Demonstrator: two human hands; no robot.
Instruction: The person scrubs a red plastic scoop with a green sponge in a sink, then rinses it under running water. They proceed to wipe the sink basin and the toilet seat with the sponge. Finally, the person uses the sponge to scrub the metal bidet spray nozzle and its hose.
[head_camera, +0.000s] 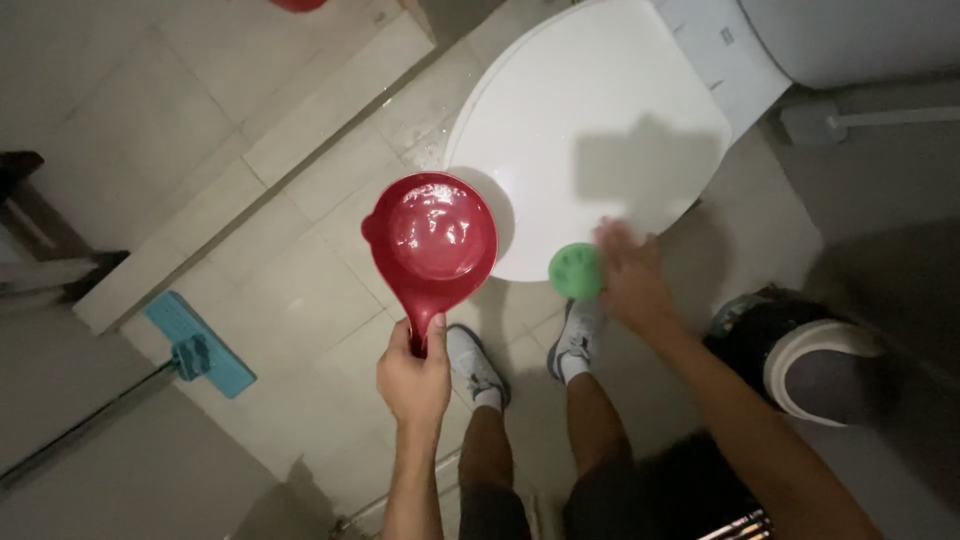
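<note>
Dim bathrm, prob. beige tile floor (300, 290).

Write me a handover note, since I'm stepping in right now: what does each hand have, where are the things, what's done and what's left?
Left hand: gripping the handle of the red dipper, bowl held level beside the toilet.
Right hand: blurred, at the green scrubber by the front rim of the closed white toilet lid.
Done: lid is down; drops on the floor tiles beside it.
Left: cannot tell whether the lid has been scrubbed.
</note>
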